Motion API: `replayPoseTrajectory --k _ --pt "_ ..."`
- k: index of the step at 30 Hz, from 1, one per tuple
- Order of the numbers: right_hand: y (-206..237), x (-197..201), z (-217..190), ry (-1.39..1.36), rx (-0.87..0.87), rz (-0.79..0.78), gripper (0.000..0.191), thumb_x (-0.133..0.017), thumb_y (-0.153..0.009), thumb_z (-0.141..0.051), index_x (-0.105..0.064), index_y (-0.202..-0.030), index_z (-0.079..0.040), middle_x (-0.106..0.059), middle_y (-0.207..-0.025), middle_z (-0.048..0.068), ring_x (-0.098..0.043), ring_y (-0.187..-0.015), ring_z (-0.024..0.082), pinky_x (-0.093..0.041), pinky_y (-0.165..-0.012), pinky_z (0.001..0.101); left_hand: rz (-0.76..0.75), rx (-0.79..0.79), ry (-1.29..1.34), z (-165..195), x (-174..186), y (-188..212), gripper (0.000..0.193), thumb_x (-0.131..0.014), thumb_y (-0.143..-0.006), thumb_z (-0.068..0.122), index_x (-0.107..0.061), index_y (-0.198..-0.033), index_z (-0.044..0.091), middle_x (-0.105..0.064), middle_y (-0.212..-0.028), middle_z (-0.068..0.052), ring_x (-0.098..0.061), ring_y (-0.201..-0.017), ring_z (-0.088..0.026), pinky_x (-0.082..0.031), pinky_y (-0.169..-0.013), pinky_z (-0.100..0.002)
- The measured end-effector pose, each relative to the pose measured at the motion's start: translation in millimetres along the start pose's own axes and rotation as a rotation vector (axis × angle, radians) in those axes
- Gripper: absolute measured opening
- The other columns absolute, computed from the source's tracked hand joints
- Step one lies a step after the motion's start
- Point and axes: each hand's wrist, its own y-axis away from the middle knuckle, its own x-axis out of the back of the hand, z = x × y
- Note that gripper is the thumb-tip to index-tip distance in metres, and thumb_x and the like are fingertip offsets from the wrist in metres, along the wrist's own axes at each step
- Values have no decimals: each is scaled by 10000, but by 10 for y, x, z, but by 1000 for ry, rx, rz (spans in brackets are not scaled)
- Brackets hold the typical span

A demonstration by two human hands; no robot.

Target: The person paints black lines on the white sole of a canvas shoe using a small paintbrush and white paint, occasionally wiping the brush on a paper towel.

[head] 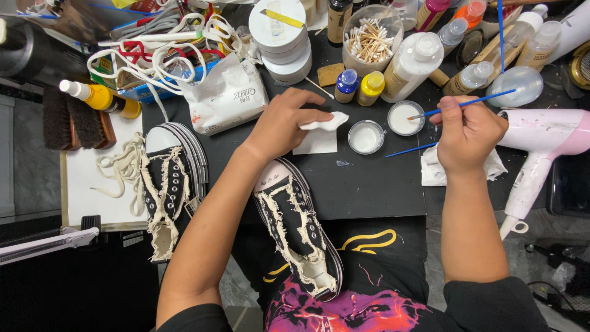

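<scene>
I see R hand (468,132) fingers pinched on thin blue brush (467,103), tip in small white paint cup (405,118). L hand (284,123) fingers pressing white wipe (324,122) on black mat (369,184), just above frayed sneaker (299,232) on lap; sneaker's toe partly hidden by L wrist.

White crumpled wipe pouch (226,98) beside stacked round white tubs (281,38).

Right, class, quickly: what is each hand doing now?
Left hand: fingers closed on a white wipe.
Right hand: fingers closed on a blue brush.
</scene>
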Motion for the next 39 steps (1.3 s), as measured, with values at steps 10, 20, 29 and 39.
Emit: replayPoseTrajectory --k 10,20,29,39 --pt "3 -10 -22 14 34 23 311 -691 -1212 -122 -688 -982 88 -699 -830 125 -704 -722 153 -534 -673 246 -160 47 -266 305 208 198 345 -813 -757 270 -794 -1090 177 -591 -1327 -112 -494 -1231 -327 -339 -1012 -559" --pt "3 27 -54 -11 44 17 260 -610 -1195 -95 -658 -1010 81 -694 -866 132 -711 -727 168 -571 -680 269 -354 98 -227 333 64 113 306 -745 -813 177 -769 -1115 131 -605 -1121 -64 -580 -1065 -263 -479 -908 -439" --pt "33 10 12 2 17 -28 334 -588 -1222 -122 -657 -980 97 -681 -844 128 -692 -726 159 -547 -683 250 -328 183 -218 543 66 296 341 -745 -840 317 -770 -1125 131 -621 -1172 -73 -573 -1129 -282 -463 -935 -434" --pt "-20 -109 -341 -223 40 -10 294 -566 -1221 -124 -609 -1019 84 -691 -913 159 -684 -752 148 -532 -660 237 -281 296 -175 550 156 372 573 -788 -711 532 -768 -1165 182 -537 -1317 -174 -482 -1245 -334 -387 -1003 -449"
